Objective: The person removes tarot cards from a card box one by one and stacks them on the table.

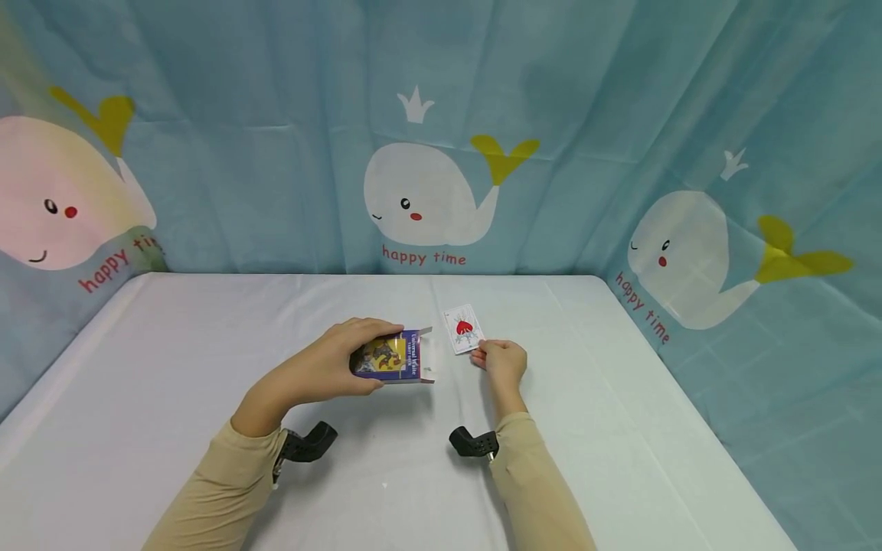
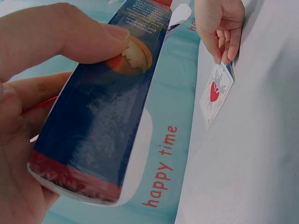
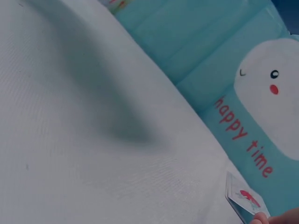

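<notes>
My left hand (image 1: 329,363) grips a blue tarot card box (image 1: 389,357) between thumb and fingers, above the white table. The box's right end has its flaps standing out. In the left wrist view my thumb lies across the dark blue narrow side of the box (image 2: 93,126), over a printed moon face. To its right, my right hand (image 1: 504,361) pinches the near corner of a thin stack of tarot cards (image 1: 458,321). The top card shows a red heart pierced by swords. Card edges (image 3: 229,189) show in the right wrist view, where only fingertips (image 3: 259,218) appear.
A white cloth covers the table (image 1: 592,428). Behind it and along the sides hangs a blue curtain (image 1: 276,191) with printed whales. Black wrist camera mounts (image 1: 310,442) stick out from both sleeves.
</notes>
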The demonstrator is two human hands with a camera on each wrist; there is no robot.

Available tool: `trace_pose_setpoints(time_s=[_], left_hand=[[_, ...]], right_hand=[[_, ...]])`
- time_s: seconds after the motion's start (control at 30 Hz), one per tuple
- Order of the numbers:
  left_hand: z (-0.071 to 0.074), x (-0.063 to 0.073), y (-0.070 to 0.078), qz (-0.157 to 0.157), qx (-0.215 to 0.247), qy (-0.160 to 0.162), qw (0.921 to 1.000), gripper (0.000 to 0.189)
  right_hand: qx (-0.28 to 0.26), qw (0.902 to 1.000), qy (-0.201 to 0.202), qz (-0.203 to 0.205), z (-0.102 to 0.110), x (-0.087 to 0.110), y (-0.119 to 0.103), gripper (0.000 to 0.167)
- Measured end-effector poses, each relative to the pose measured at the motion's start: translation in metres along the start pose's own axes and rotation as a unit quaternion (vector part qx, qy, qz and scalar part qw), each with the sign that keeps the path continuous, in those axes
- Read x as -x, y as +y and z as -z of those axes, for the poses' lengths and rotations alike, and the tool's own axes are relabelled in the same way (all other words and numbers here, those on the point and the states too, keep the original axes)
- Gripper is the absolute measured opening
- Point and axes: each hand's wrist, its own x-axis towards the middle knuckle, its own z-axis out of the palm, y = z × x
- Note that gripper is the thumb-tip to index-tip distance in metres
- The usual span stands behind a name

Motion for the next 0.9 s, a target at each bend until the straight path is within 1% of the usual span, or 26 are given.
trace_pose_setpoints(time_s=[0.23,0.43,0.7,0.9], left_hand=[[0.0001,0.0004,0.0005,-0.007,0.000,0.002,1.0000,0.072],[0.0000,0.0010,0.0008,-0.009,0.002,0.003,1.0000,0.072],[0.0001,0.0019,0.0015,-0.007,0.001,0.002,1.0000,0.073],[0.0009,0.0022,0.0022,-0.004,0.003,0.002,1.0000,0.073]], right_hand=[[0.010,0.9994,0.019,0.026,-0.0031,-0.0005,0.0050,0.016],[0.012,0.9988,0.029,0.038,-0.0043,0.0016,0.0074,0.012],[0.030,0.9980,0.032,0.045,-0.0044,-0.0001,0.0100,0.007],[0.064,0.9963,0.037,0.044,-0.0068,-0.0001,0.0075,0.005]])
